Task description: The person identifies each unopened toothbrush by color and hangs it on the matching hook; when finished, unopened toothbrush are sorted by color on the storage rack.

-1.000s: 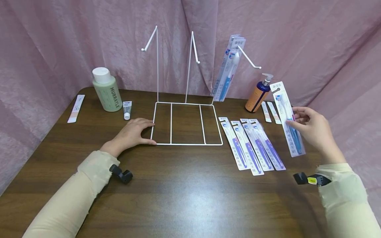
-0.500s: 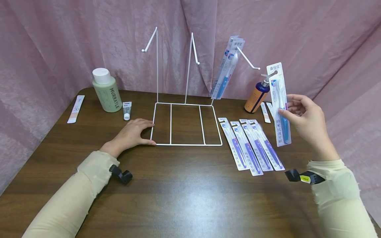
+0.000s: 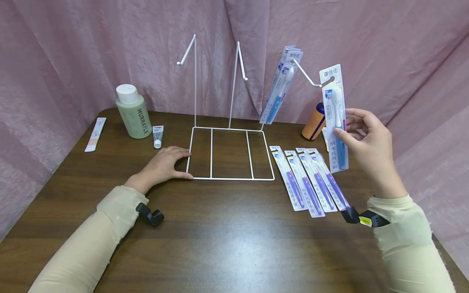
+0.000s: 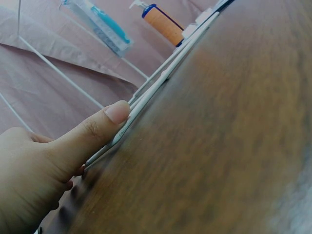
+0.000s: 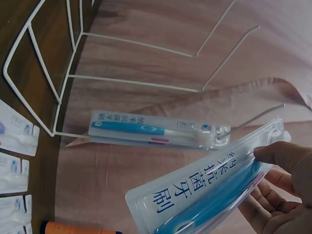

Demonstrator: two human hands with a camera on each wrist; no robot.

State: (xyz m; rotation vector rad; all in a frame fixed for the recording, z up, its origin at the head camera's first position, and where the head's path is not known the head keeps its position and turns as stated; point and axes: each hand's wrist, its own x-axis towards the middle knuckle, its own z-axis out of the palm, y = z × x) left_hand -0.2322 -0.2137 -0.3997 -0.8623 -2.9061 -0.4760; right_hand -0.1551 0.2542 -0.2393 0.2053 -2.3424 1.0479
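A blue toothbrush pack was pinched near its middle, thumb in front and fingers behind, by the right hand; it was held nearly upright above the table's right half, its slot just beside the tip of the right hook, and was not yet hung; contact could not be told. The left hand was spread, nothing lifted, its thumb and fingertips rested on the front left corner of the white rack. The hanging was judged part done; blue packs, their count unclear, were already hung on the right hook only; four purple packs were laid flat between the rack and the table's right edge. Near the back left corner of the brown wooden table were set a green bottle, a small tube and a slim sachet; by the back edge, rightward, an orange bottle was partly hidden; everything was backed by a pink curtain.
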